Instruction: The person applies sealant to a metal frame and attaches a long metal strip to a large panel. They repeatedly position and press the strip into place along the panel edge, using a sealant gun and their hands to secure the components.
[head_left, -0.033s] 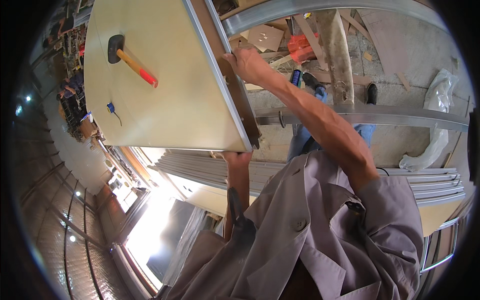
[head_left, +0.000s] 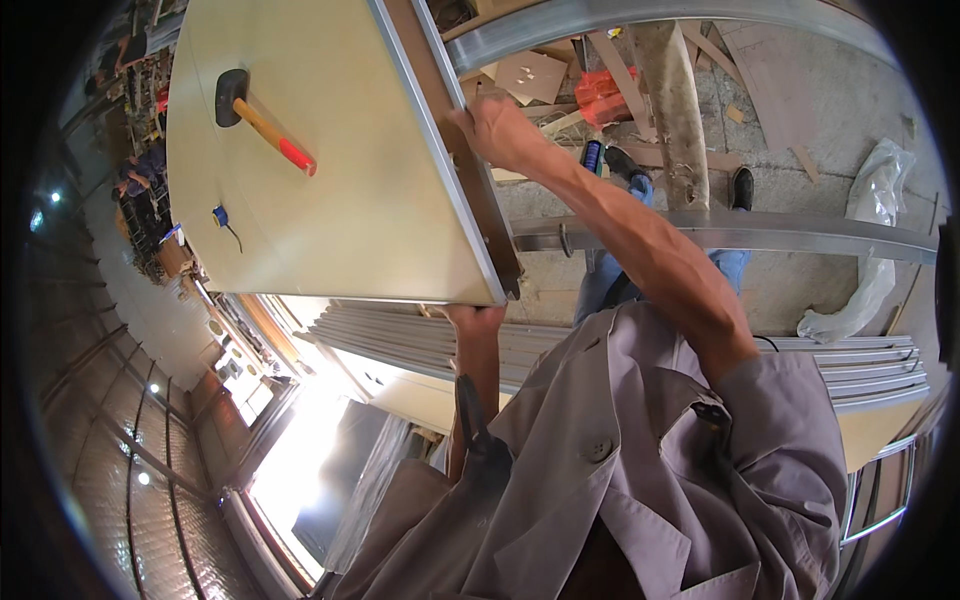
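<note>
Both hands grip a pale framed panel (head_left: 330, 180): right hand (head_left: 500, 130) clasps its metal edge, left hand (head_left: 475, 318) its near corner. A hammer (head_left: 265, 120) rests beyond them; shifting it calls for level handling.

On my feed: I'm in a loose grey button-front shirt (head_left: 640, 470) w/ collar, one round button visible near the chest, sleeves rolled above the elbows, forearms bare. Blue jeans (head_left: 610, 270) below, dark shoes (head_left: 742, 186). Left hand (head_left: 478, 318) & right hand (head_left: 500, 130) bare, no gloves, no watch.
</note>
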